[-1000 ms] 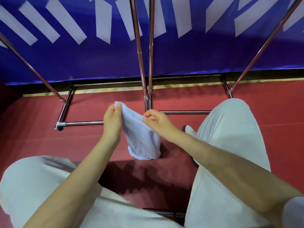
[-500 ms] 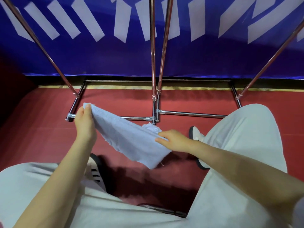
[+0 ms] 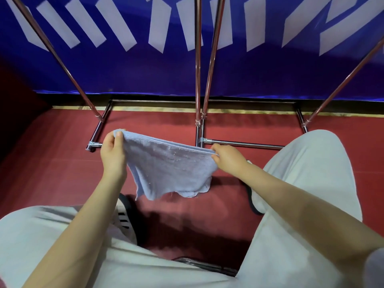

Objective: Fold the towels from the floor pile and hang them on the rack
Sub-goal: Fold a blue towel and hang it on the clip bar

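A small light blue towel (image 3: 170, 169) hangs doubled between my hands, its upper edge stretched almost straight and its frayed lower edge loose above the red floor. My left hand (image 3: 113, 151) pinches the towel's upper left corner between thumb and fingers. My right hand (image 3: 227, 157) pinches the upper right corner. The metal rack (image 3: 198, 80) stands just beyond the towel, its chrome poles rising out of the top of the view and its base bars lying on the floor. No floor pile is in view.
My legs in light grey trousers (image 3: 307, 183) flank the towel, with a striped shoe (image 3: 124, 219) below it. A blue banner with white stripes (image 3: 145, 65) closes off the back. A dark metal bar (image 3: 207, 266) lies on the floor near my knees.
My hands have drawn apart, pulling the bunched towel out wide. The right hand rose from the lower edge to the upper right corner, so the top edge now runs nearly level.
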Motion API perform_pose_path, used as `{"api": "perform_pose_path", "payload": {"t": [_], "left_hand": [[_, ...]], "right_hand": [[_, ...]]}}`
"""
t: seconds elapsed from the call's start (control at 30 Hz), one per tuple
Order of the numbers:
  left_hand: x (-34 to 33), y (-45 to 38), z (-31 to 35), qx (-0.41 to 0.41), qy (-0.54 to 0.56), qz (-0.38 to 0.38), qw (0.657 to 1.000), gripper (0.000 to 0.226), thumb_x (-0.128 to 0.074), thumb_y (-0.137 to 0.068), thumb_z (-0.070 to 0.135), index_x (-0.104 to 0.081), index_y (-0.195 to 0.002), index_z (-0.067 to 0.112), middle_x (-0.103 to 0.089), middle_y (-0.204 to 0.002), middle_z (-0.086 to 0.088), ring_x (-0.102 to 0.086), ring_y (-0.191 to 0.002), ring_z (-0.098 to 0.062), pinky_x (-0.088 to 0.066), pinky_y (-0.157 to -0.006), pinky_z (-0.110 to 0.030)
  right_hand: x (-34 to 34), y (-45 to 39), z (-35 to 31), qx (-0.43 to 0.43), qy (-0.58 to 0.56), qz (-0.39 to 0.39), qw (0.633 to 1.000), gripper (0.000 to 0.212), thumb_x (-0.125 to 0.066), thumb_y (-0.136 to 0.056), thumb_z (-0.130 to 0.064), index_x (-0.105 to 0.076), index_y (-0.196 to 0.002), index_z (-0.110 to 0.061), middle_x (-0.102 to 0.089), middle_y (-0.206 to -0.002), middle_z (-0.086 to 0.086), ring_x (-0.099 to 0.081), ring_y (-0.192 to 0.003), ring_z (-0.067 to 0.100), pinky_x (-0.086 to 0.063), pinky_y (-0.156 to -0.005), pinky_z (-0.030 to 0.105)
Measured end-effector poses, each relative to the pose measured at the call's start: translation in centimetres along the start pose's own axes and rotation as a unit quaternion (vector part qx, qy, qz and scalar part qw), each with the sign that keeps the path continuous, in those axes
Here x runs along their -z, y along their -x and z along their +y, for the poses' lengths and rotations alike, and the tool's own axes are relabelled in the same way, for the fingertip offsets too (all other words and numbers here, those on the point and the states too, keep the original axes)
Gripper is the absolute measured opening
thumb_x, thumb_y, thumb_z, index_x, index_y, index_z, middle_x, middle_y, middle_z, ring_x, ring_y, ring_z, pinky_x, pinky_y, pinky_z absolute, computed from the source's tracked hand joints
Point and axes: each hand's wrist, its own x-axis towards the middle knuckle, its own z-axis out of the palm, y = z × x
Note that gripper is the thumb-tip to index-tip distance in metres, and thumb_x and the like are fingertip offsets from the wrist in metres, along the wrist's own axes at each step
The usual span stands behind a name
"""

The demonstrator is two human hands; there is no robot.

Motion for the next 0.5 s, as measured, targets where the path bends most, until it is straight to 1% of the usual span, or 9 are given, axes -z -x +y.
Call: {"api": "perform_pose_path", "payload": {"t": [0.07,0.13,0.23,0.33,0.4,0.43,0.5], "left_hand": [[-0.5,0.1,0.1,0.001,0.005,-0.004,1.000,0.018,-0.042,-0.101,0.017,-0.060,-0.103,0.015,-0.053,-0.078,0.013,-0.048,-0.059,0.015,-0.038,-0.060,-0.006],[-0.8,0.1,0.1,0.007,0.011,-0.003,1.000,0.018,-0.042,-0.101,0.017,-0.060,-0.103,0.014,-0.053,-0.079,0.013,-0.048,-0.059,0.015,-0.039,-0.061,-0.007],[-1.1,-0.1,-0.1,0.018,0.020,0.003,1.000,0.018,-0.043,-0.101,0.019,-0.060,-0.102,0.016,-0.052,-0.078,0.015,-0.047,-0.061,0.013,-0.038,-0.065,-0.012],[-1.3,0.0,0.0,0.012,0.022,-0.001,1.000,0.019,-0.044,-0.101,0.021,-0.062,-0.103,0.017,-0.054,-0.080,0.016,-0.049,-0.066,0.012,-0.040,-0.066,-0.011],[-1.4,0.0,0.0,0.001,0.014,-0.009,1.000,0.018,-0.043,-0.101,0.021,-0.061,-0.100,0.018,-0.050,-0.075,0.016,-0.046,-0.064,0.010,-0.038,-0.064,-0.012],[-1.4,-0.1,-0.1,0.000,0.009,-0.013,1.000,0.017,-0.044,-0.101,0.022,-0.060,-0.098,0.018,-0.049,-0.073,0.016,-0.045,-0.064,0.009,-0.037,-0.064,-0.014],[-1.3,-0.4,-0.4,0.005,0.002,-0.015,1.000,0.017,-0.045,-0.100,0.025,-0.061,-0.097,0.020,-0.052,-0.073,0.017,-0.046,-0.069,0.007,-0.038,-0.068,-0.016]], "right_hand": [[0.0,-0.2,0.2,-0.014,-0.011,0.007,1.000,0.018,-0.053,-0.091,-0.018,-0.060,-0.100,-0.004,-0.066,-0.095,0.016,-0.060,-0.091,0.035,-0.046,-0.073,0.039],[0.3,-0.2,0.3,-0.028,-0.031,0.033,0.999,0.015,-0.056,-0.088,-0.017,-0.063,-0.094,-0.006,-0.067,-0.090,0.014,-0.060,-0.087,0.033,-0.043,-0.069,0.036],[1.2,-0.1,0.2,-0.045,-0.034,0.087,0.995,0.013,-0.059,-0.085,-0.017,-0.067,-0.091,-0.009,-0.068,-0.085,0.012,-0.059,-0.083,0.031,-0.044,-0.067,0.036],[1.6,0.0,0.5,-0.037,-0.025,0.119,0.992,0.014,-0.058,-0.083,-0.016,-0.070,-0.089,-0.011,-0.065,-0.087,0.008,-0.058,-0.085,0.031,-0.044,-0.066,0.035],[1.8,0.1,0.7,-0.034,-0.006,0.131,0.991,0.014,-0.060,-0.084,-0.017,-0.070,-0.088,-0.010,-0.059,-0.089,0.007,-0.055,-0.087,0.030,-0.039,-0.069,0.033],[1.8,0.1,0.8,-0.033,0.020,0.137,0.990,0.014,-0.061,-0.085,-0.020,-0.069,-0.087,-0.009,-0.056,-0.091,0.007,-0.052,-0.091,0.029,-0.035,-0.072,0.033],[1.8,0.1,0.9,-0.038,0.081,0.144,0.986,0.018,-0.060,-0.087,-0.026,-0.067,-0.088,-0.009,-0.053,-0.095,0.007,-0.046,-0.098,0.029,-0.032,-0.079,0.036]]}}
